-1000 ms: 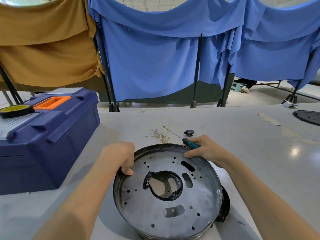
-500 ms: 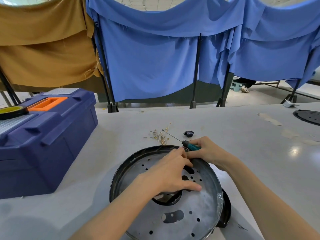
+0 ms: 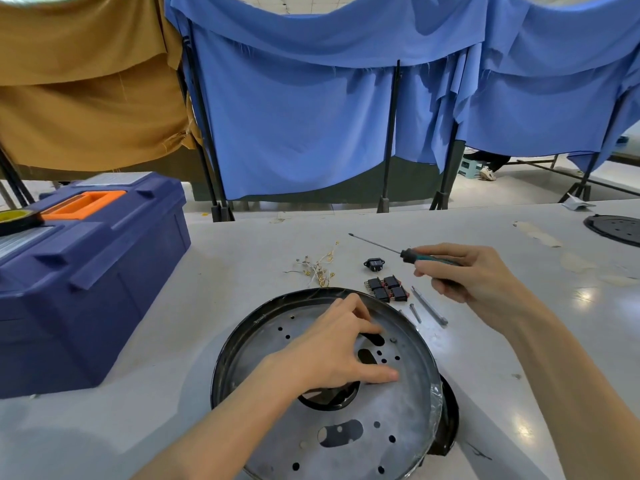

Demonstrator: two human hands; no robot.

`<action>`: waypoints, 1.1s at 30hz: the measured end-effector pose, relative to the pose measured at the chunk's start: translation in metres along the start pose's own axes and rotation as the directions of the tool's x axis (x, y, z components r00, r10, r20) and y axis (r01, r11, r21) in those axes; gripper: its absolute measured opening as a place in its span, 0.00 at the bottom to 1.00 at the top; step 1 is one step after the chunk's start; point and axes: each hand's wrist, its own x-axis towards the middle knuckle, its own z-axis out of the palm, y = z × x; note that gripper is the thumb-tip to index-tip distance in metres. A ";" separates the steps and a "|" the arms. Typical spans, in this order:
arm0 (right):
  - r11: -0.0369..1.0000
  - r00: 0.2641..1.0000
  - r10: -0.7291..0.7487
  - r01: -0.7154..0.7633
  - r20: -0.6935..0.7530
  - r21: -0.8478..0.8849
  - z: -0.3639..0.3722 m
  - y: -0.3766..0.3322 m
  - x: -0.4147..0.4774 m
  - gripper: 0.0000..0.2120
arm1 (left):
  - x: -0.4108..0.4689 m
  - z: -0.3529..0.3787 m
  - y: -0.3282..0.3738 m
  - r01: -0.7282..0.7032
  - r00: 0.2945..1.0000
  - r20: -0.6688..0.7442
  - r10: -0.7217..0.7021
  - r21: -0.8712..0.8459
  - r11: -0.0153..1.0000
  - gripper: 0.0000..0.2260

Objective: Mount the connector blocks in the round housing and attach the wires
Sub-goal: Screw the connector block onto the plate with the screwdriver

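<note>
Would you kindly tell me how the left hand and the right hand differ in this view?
The left hand lies inside the round housing, fingers on its perforated plate; the right hand is outside it, over the table. The right hand grips a screwdriver; the left hand shows no tool. Both are bare.

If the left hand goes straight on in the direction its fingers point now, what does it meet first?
Probably the rim of the housing on its right side: the left hand lies inside it, pointing right. How high the hand is remains unclear.
</note>
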 end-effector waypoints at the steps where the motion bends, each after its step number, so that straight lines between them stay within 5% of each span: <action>1: 1.000 1.000 0.001 -0.001 -0.002 -0.009 0.000 -0.001 0.000 0.10 | 0.000 0.000 0.000 0.000 1.000 -0.004 0.000 -0.004 1.000 0.32; 13: 0.982 0.995 -0.008 0.027 -0.101 0.184 0.006 -0.017 0.012 0.22 | -0.004 0.000 0.001 0.010 1.000 -0.023 -0.011 -0.068 0.998 0.32; 16: 0.919 0.992 -0.044 0.087 -0.121 0.384 0.009 -0.021 0.014 0.12 | -0.005 -0.001 0.001 0.009 1.000 -0.024 -0.011 -0.076 0.997 0.31; 18: 0.867 0.989 -0.034 0.102 -0.146 0.488 0.011 -0.021 0.017 0.16 | -0.005 -0.001 0.002 0.010 1.000 -0.023 -0.012 -0.079 0.997 0.31; 29: 0.834 0.982 0.041 0.066 -0.182 0.548 0.014 -0.015 0.022 0.16 | -0.005 0.001 0.001 0.012 1.000 -0.025 -0.014 -0.090 0.996 0.32; 33: 0.757 0.985 0.027 0.090 -0.169 0.648 0.022 -0.015 0.024 0.07 | -0.005 0.001 0.001 0.000 0.999 -0.032 -0.003 -0.088 0.996 0.32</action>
